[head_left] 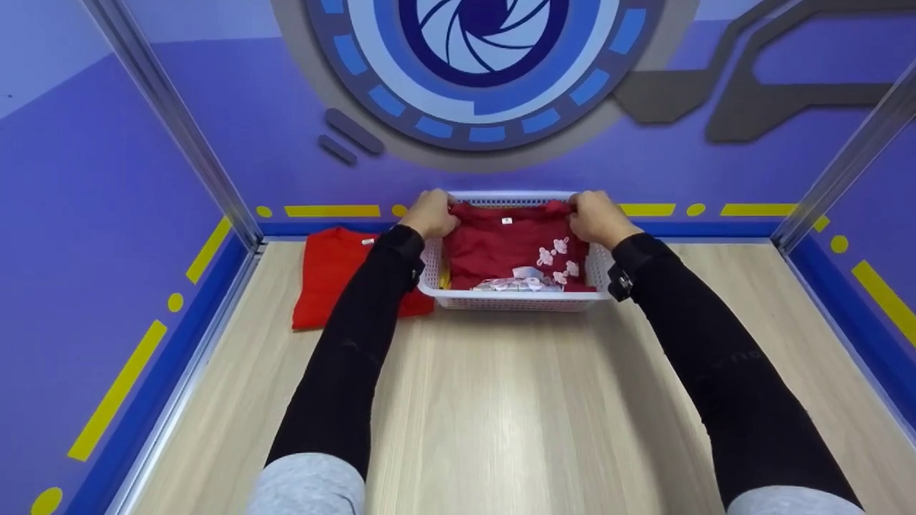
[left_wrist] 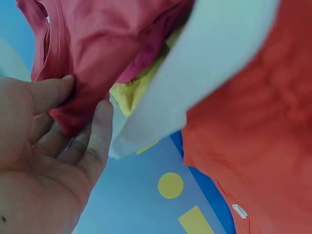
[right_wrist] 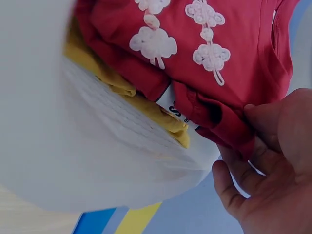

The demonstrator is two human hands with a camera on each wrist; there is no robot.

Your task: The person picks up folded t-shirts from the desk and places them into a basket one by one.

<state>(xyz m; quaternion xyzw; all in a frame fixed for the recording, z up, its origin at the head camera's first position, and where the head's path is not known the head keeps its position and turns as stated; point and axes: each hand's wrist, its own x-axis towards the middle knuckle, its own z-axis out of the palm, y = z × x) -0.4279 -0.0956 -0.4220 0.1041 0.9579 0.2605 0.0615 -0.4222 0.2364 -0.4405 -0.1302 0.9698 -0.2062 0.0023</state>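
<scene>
A dark red shirt (head_left: 486,243) with pale flower-shaped fasteners lies in and over a white plastic basket (head_left: 515,295). My left hand (head_left: 431,214) pinches one top corner of the shirt between thumb and fingers at the basket's left side. At the right side, my right hand (head_left: 600,219) pinches the opposite corner; in the right wrist view the thumb presses on the red cloth. Yellow cloth (right_wrist: 156,114) shows beneath the shirt inside the basket, and a plastic-looking packet (head_left: 519,283) sits along its front.
An orange-red folded garment (head_left: 333,268) lies on the wooden table (head_left: 494,400) left of the basket, partly under the left forearm. Behind the basket rises a blue-purple wall (head_left: 243,129) with yellow markings; side panels with metal posts (head_left: 207,168) stand left and right.
</scene>
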